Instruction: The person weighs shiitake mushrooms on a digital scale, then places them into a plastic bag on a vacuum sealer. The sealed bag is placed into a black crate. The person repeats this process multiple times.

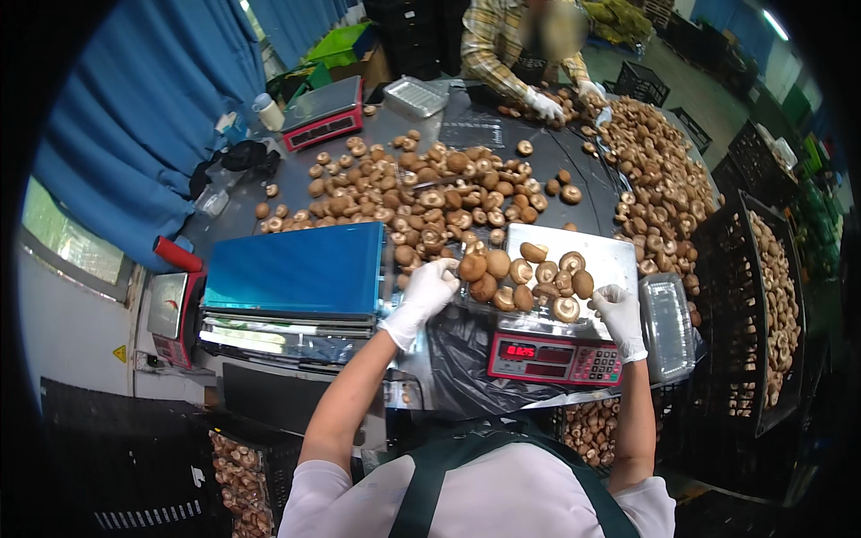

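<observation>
On the steel plate of a red digital scale (622,259) lie brown mushrooms (545,272), apparently in a clear plastic tray whose edge shows faintly. My left hand (432,289), in a white glove, is at the left side of these mushrooms, its fingertips close to a brown cap; whether it grips the tray edge cannot be told. My right hand (617,313), also gloved, is at the right side, thumb and fingers bent near the outermost mushroom. The scale's display is lit red. A large heap of mushrooms (403,191) spreads behind the scale.
Left of my left hand is a blue-topped stack of flat sheets (296,269). Clear plastic trays (666,329) stand right of the scale, beside a black crate (733,302) of mushrooms. A second scale (323,111) is at the back left. Across the table, a gloved co-worker (494,50) handles mushrooms.
</observation>
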`<state>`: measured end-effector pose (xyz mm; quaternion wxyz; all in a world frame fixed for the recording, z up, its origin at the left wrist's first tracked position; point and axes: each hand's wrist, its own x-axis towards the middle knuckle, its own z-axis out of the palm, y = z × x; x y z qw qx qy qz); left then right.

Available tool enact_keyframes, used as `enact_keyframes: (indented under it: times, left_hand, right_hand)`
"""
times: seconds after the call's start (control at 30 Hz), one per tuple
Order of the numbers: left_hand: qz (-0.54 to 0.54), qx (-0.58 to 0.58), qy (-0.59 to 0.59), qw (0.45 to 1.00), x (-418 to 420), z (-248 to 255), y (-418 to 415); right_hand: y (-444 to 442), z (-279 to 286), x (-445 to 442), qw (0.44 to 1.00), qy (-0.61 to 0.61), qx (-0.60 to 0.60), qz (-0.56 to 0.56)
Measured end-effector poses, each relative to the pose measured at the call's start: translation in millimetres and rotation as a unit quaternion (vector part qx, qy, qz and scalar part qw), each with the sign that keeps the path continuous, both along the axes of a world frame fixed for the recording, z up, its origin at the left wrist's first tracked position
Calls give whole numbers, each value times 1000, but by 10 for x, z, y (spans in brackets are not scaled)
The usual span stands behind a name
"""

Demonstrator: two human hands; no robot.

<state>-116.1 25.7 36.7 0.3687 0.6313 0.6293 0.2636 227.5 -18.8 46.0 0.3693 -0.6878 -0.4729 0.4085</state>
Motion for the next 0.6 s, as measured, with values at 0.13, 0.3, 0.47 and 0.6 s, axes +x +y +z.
enact_keyframes:
  times: [0.13, 0.3, 0.47, 0.6]
  left_hand:
    - [17, 28, 24, 999, -989, 474, -173]
    - [94, 6, 72, 993, -2469, 569, -243]
    - [143, -38, 123, 981, -3808, 390, -166]
    - [146, -32, 175, 973, -4457, 380, -396]
  right_hand:
    - [151, 400, -962, 996, -36, 32, 71]
    - [536, 264, -2415, 966, -158, 102, 177]
    - [655, 261, -3828, 962, -157, 37, 221]
    - [516, 228, -4382, 943, -215, 73, 243]
